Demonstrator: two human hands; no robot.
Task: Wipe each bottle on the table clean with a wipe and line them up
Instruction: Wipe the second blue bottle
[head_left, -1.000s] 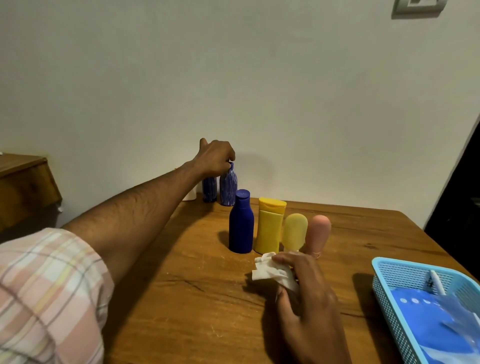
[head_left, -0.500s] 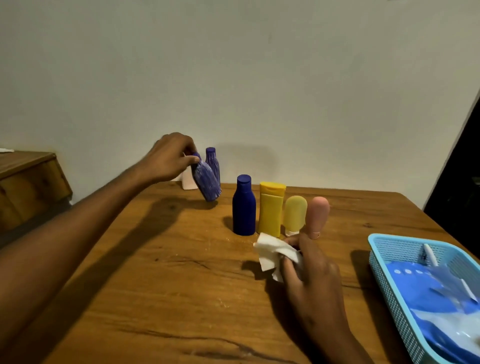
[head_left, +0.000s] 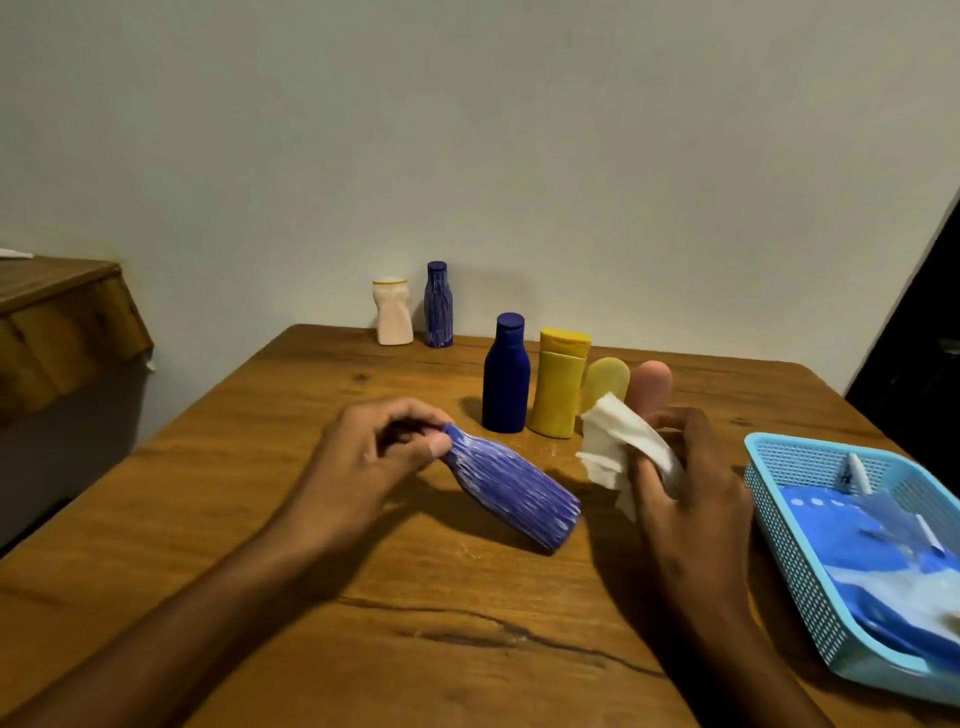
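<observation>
My left hand grips the neck of a blue, white-streaked bottle, holding it tilted over the middle of the wooden table. Just right of it, my right hand holds a crumpled white wipe. Behind them stands a row: a dark blue bottle, a yellow bottle, a pale yellow tube and a pink tube, the last two partly hidden by the wipe and my fingers. At the table's far edge stand a white bottle and a second streaked blue bottle.
A light blue plastic basket holding a blue wipe packet sits at the right edge of the table. A wooden cabinet stands to the left, beyond the table. A plain wall runs close behind the far edge.
My left hand has lifted one streaked blue bottle from the far edge and brought it toward me, tilted, next to the wipe. My right hand has raised the wipe slightly.
</observation>
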